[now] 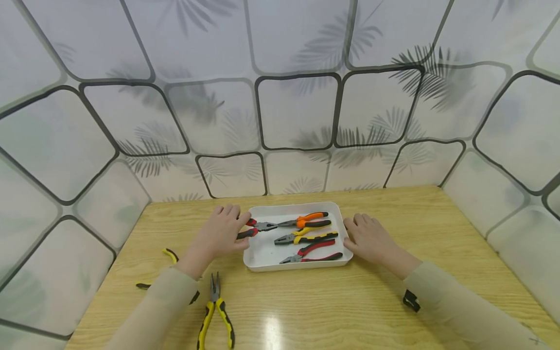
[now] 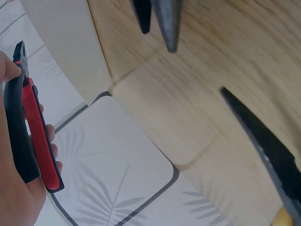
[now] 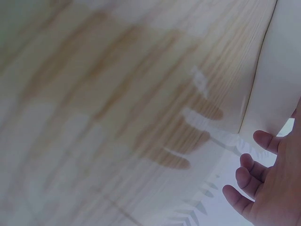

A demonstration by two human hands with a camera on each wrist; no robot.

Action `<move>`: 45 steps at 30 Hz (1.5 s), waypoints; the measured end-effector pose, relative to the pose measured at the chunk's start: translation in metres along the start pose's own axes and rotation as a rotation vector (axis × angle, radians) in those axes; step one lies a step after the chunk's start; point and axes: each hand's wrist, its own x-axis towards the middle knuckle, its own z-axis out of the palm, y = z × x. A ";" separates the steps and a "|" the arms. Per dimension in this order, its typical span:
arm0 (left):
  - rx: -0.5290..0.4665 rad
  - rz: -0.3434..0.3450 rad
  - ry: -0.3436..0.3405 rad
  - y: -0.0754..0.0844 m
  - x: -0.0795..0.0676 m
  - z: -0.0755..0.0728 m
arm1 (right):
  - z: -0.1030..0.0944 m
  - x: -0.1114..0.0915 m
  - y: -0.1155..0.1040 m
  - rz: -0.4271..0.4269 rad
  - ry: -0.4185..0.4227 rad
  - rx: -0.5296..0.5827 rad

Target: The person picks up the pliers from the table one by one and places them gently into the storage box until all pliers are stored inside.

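My left hand (image 1: 220, 232) grips red-and-black pliers (image 1: 265, 226) by the handles, over the left end of a white tray (image 1: 259, 253). In the left wrist view the same pliers (image 2: 36, 134) lie along the palm, fingers wrapped round the handles. The tray holds orange-and-black pliers (image 1: 303, 222), yellow-and-black combination pliers (image 1: 302, 238) and another red-and-black pair (image 1: 310, 253). At the tray's right edge, my right hand (image 1: 372, 238) touches the rim. Its fingers (image 3: 251, 181) are loosely bent in the right wrist view and hold no tool.
Yellow-and-black long-nose pliers (image 1: 214, 308) lie spread on the wooden table (image 1: 332, 311) in front. Another yellow-handled tool (image 1: 169, 254) is partly hidden under the left forearm. Patterned fabric walls (image 1: 297, 112) enclose the table at the back and sides.
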 end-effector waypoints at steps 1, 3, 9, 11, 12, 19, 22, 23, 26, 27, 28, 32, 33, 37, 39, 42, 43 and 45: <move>-0.005 0.000 -0.005 0.001 0.001 0.000 | 0.000 0.000 0.000 -0.001 0.001 0.001; -0.010 -0.001 -0.017 0.004 0.003 0.000 | -0.001 0.000 -0.001 0.001 0.000 -0.001; -0.009 0.019 -0.003 0.011 0.010 0.001 | -0.003 0.001 -0.001 0.000 0.004 -0.005; 0.001 0.029 0.007 0.013 0.012 0.002 | -0.002 0.001 -0.001 0.000 0.006 -0.004; 0.005 0.033 0.011 0.014 0.013 0.002 | -0.002 0.001 -0.001 0.000 0.006 -0.003; 0.010 0.045 -0.003 0.021 0.019 0.005 | 0.000 0.001 -0.001 -0.003 -0.001 -0.006; 0.003 0.052 -0.005 0.023 0.022 0.005 | -0.001 0.001 -0.001 -0.004 -0.003 -0.005; 0.003 0.055 -0.006 0.024 0.023 0.006 | -0.002 0.001 -0.001 -0.004 -0.001 -0.005; -0.004 0.059 -0.005 0.028 0.026 0.005 | -0.003 0.000 -0.002 -0.004 0.006 -0.006; -0.006 0.059 -0.008 0.029 0.027 0.005 | -0.004 0.000 -0.002 -0.003 0.005 -0.009; -0.012 0.059 -0.010 0.031 0.027 0.005 | -0.004 0.000 -0.002 -0.005 0.007 -0.011; -0.027 0.052 -0.034 0.036 0.029 0.004 | -0.004 0.000 -0.002 -0.006 0.011 -0.016; -0.028 0.051 -0.041 0.037 0.030 0.004 | -0.003 0.000 -0.002 -0.005 0.012 -0.014; -0.025 0.047 -0.061 0.041 0.030 0.006 | -0.003 0.000 -0.002 -0.007 0.022 -0.009; -0.033 0.047 -0.062 0.043 0.031 0.006 | -0.002 0.000 -0.002 -0.018 0.039 -0.010; -0.039 0.053 -0.058 0.045 0.031 0.006 | -0.001 -0.001 -0.002 -0.031 0.064 -0.005; -0.036 0.056 -0.056 0.046 0.031 0.006 | 0.000 -0.001 -0.001 -0.032 0.065 -0.003; -0.023 0.065 -0.053 0.048 0.032 0.006 | 0.001 -0.001 -0.001 -0.029 0.061 -0.002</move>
